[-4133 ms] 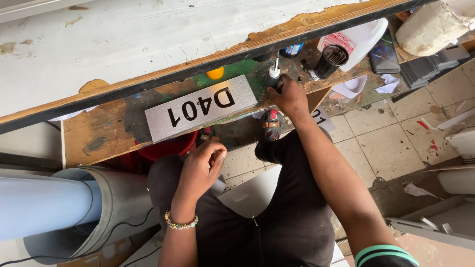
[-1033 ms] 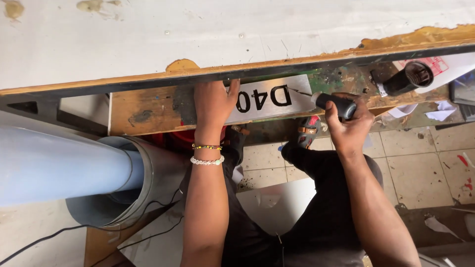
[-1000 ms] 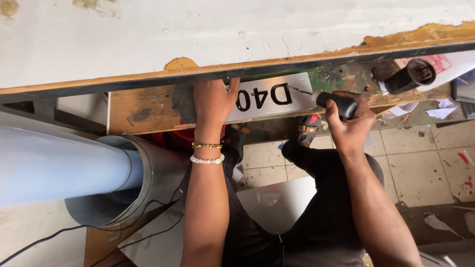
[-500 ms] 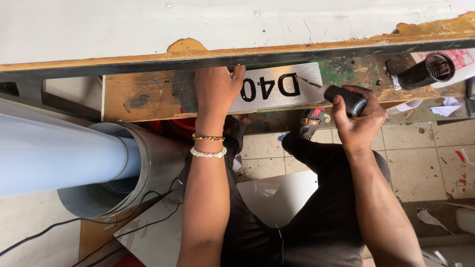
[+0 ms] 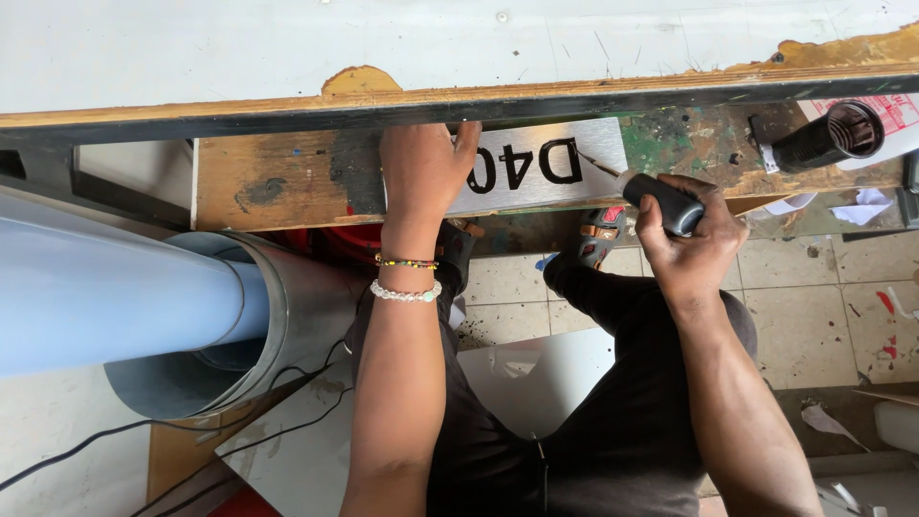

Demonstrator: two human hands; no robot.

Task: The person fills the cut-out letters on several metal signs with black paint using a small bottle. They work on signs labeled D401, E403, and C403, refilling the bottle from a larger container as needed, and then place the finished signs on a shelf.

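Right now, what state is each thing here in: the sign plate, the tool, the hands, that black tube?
Silver sign plate: flat on the wooden board, pinned under the left hand.
Left hand: palm down, pressing on the plate.
Right hand: closed around the tool's handle.
Black-handled tool: gripped, its thin tip at the plate's right edge.
Black tube: lying on its side, open end showing.
Wooden board: worn, paint-stained.
Metal sheet roll: curled, on its side.

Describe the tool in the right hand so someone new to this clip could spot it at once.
Start at the worn wooden bench under the long black-edged board. On it lies a brushed-metal sign plate, pinned by the left hand. At its right end, the right hand grips a black-handled tool, its thin metal tip on the plate, unlike the black tube lying farther right.
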